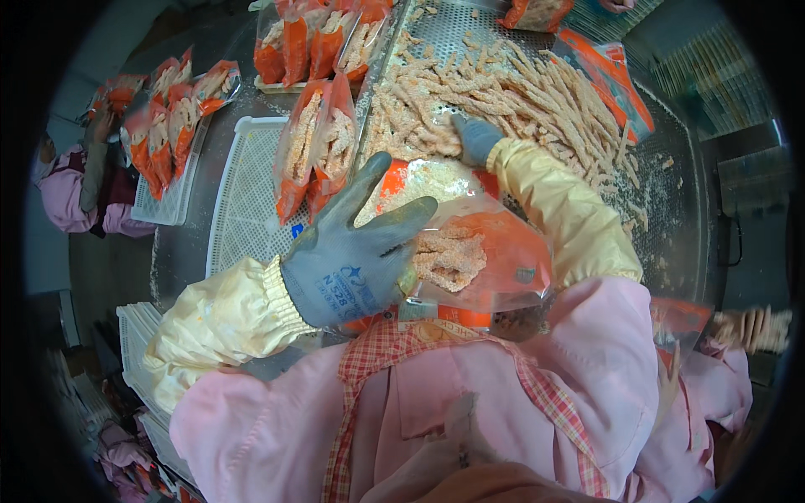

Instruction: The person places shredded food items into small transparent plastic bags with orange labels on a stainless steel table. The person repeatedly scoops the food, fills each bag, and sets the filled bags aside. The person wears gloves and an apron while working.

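Note:
My left hand [352, 258], in a grey coated work glove, has two digits spread upward and its lower fingers curled at the edge of a clear and orange plastic pouch [512, 251]. Pale crumb-coated food strips [449, 258] lie inside this pouch, which is tilted in front of my chest. My right hand [479, 139], gloved in grey too, reaches into a heap of loose coated strips [522, 94] on a perforated metal tray [676, 207]. Its fingertips are partly hidden, so a grip is not visible. Below it sits an orange-edged bag of loose crumbs [434, 179].
Two filled pouches [317, 144] lean on a white plastic basket [245, 188] at left. More filled pouches [314, 41] stand behind it. Flat orange packaging [613, 82] lies at the tray's far right. Co-workers in pink [69, 188] are at the left and right.

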{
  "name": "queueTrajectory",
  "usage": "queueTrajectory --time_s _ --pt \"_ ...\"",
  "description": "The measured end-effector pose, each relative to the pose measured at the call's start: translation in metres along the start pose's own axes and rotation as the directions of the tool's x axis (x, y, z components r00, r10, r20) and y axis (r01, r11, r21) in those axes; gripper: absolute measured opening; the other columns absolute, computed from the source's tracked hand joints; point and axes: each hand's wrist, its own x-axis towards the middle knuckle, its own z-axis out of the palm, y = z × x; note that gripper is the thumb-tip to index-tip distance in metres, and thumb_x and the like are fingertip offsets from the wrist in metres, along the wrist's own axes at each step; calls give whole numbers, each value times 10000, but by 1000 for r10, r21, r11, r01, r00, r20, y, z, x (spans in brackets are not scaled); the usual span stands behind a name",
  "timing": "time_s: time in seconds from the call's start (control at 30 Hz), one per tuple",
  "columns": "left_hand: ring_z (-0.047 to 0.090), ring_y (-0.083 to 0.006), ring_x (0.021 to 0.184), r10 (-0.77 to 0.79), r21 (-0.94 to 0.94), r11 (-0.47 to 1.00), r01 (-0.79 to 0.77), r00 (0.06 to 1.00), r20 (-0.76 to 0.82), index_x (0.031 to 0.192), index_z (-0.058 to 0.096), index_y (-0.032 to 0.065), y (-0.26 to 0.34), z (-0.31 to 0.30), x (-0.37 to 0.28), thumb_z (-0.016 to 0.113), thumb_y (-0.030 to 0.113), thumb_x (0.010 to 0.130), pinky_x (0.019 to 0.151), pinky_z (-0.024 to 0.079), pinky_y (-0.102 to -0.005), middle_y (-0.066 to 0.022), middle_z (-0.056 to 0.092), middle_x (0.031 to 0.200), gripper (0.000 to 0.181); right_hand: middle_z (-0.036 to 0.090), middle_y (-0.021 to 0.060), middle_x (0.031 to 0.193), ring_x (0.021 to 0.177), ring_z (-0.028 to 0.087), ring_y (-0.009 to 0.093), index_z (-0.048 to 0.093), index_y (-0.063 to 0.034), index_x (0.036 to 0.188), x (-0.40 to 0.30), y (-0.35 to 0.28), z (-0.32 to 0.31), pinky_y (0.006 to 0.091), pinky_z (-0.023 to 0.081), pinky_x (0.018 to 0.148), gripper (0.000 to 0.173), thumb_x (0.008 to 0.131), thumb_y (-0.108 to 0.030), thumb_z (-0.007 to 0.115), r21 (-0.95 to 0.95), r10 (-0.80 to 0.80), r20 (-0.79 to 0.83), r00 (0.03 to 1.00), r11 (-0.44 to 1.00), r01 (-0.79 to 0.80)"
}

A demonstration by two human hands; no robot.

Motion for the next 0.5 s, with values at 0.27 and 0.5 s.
queueTrajectory --time_s 0.27,0.5 --pt "557 -239 1260 -77 22 997 79 995 -66 871 733 135 -2 3 14 688 286 707 1149 242 -669 -79 615 1309 227 559 296 1291 1147 603 397 290 -41 1468 -23 13 4 451 508 975 820 786 -187 721 169 110 -208 972 983 -75" --pt "445 -411 1341 -44 49 998 45 999 -24 819 742 220 -10 3 18 740 265 557 1080 296 -704 -85 642 1241 266 623 63 1069 979 615 197 525 -26 1274 -139 29 -121 357 499 899 482 827 -84 698 835 -157 -465 871 250 491"
